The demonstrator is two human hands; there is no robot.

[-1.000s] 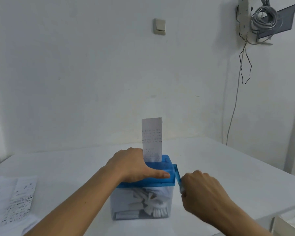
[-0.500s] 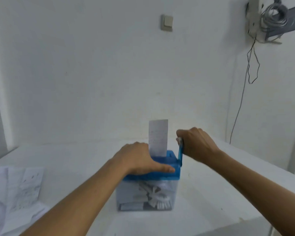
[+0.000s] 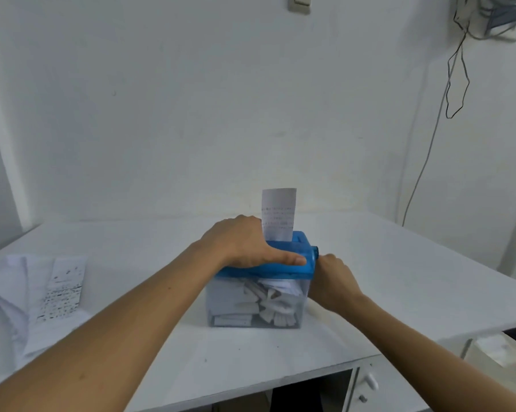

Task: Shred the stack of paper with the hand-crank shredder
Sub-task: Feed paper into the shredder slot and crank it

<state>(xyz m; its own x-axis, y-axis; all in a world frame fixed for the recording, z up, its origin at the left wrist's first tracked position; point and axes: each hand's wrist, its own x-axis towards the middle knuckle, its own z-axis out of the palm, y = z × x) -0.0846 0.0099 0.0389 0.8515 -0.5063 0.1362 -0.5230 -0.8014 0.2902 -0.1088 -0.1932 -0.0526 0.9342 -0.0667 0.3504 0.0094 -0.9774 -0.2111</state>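
Closest, under the white table, there is a small white drawer at about five o'clock from the shredder. The shredder's clear box sits in the middle of the table and has cut paper bits inside. The left hand lies on the blue lid and presses down, with the thumb straight along the front edge. At three o'clock, the right hand is curled round the crank. The hand hides most of the handle. One sheet of paper stands straight up in the slot, just beside the left hand. The stack of paper lies flat at nine o'clock, well apart from the shredder. Far back on the wall are a light switch at twelve o'clock and hanging wires at two o'clock.
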